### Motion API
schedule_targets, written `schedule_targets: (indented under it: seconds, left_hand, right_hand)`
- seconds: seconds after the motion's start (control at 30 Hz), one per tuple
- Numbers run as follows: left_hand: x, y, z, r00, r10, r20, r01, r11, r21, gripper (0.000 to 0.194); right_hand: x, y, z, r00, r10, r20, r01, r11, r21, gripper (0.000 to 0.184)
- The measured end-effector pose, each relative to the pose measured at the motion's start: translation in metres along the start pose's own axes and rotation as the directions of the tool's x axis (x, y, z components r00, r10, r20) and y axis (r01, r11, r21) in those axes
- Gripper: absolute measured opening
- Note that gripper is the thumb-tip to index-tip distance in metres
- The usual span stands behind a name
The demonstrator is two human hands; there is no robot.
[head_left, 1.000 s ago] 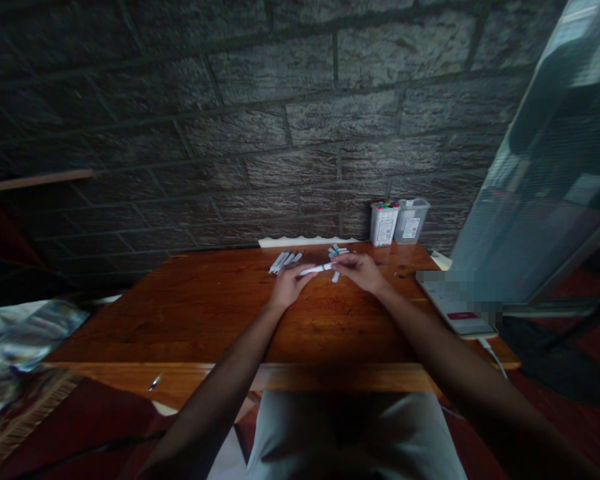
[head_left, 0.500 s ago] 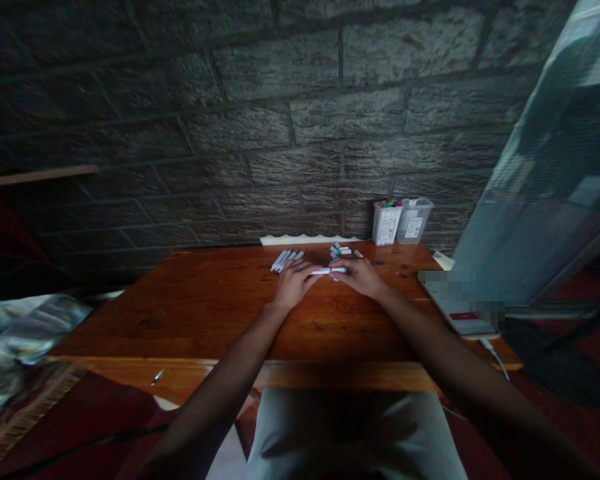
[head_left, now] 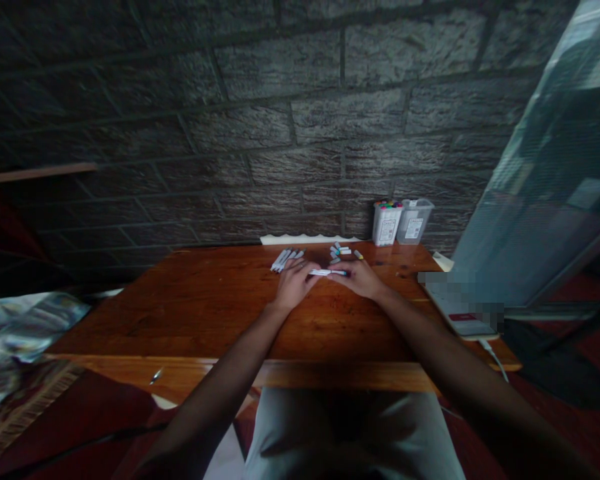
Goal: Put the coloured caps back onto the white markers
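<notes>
My left hand (head_left: 294, 283) and my right hand (head_left: 359, 278) meet over the far middle of the wooden table (head_left: 205, 313). Between them they pinch one white marker (head_left: 325, 272), held level, the left fingers on its left end and the right fingers on its coloured right end. A row of several white markers (head_left: 286, 259) lies just beyond my left hand. A loose heap of several markers and caps (head_left: 343, 253) lies just beyond my right hand.
Two clear plastic tubs stand against the brick wall: one full of coloured markers (head_left: 386, 223), one looking empty (head_left: 414, 221). A phone with a cable (head_left: 460, 313) lies at the table's right edge. A large grey panel (head_left: 545, 173) leans on the right. A white strip (head_left: 307, 239) runs along the wall.
The hands have drawn closer on the marker. Its right end now shows a coloured cap under my right fingers. Both hands sit slightly lower toward the table.
</notes>
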State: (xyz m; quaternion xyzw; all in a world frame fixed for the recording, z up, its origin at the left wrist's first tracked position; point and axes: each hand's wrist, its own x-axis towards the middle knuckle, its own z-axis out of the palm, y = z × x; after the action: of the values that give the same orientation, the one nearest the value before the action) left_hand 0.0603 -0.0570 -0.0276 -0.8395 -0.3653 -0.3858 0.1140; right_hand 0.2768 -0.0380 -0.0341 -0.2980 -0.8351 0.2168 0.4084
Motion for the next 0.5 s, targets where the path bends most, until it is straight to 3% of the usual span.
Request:
schedule_targets:
  seconds: [0.13,0.23,0.37,0.43,0.5]
  left_hand:
    - [0.001,0.003,-0.002,0.992,-0.056,-0.113,0.054,0.998,-0.020,0.018]
    - [0.001,0.002,-0.003,0.955,-0.172,-0.242,0.164,0.985,-0.053,0.017]
    - [-0.001,-0.005,-0.002,0.920,-0.314,-0.232,0.278,0.944,-0.178,0.015]
    - [-0.002,-0.007,-0.001,0.914,-0.364,-0.181,0.322,0.919,-0.225,0.017]
    - [-0.003,-0.009,0.000,0.904,-0.405,-0.138,0.363,0.897,-0.251,0.018]
  right_hand:
    - [0.003,-0.003,-0.008,0.989,0.095,-0.110,-0.096,0.995,0.000,0.025]
    - [0.007,-0.001,-0.018,0.917,0.295,-0.268,-0.227,0.940,0.257,0.030]
    - [0.010,0.004,-0.026,0.787,0.564,-0.249,-0.257,0.668,0.699,0.036]
    - [0.010,0.003,-0.027,0.768,0.615,-0.180,-0.254,0.550,0.796,0.034]
    - [0.010,0.001,-0.026,0.774,0.620,-0.127,-0.251,0.485,0.837,0.031]
